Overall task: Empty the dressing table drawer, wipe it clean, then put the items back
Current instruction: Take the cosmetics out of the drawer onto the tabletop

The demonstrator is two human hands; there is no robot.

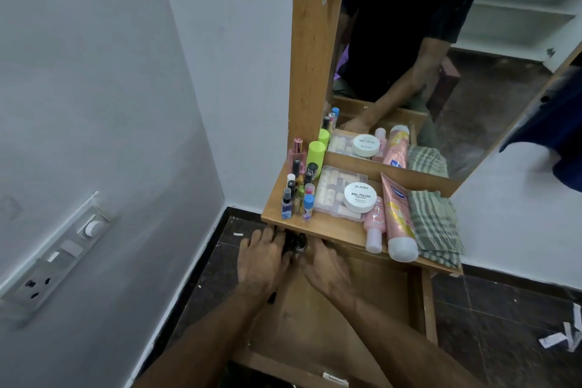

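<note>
Small dark bottles [296, 244] upright at drawer [346, 309] far-left corner, between both hands. Left hand [263, 257] touching, nearer; right hand [327, 268] just beside. Grip: cannot tell.

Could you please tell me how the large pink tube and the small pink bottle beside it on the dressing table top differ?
The large pink tube is longer and wider than the small pink bottle. The tube shows a dark blue logo and yellow print; the bottle shows faint multicoloured print. The tube's white cap reaches nearer the front edge than the bottle's. Both lie on their sides, white caps toward the camera.
</note>
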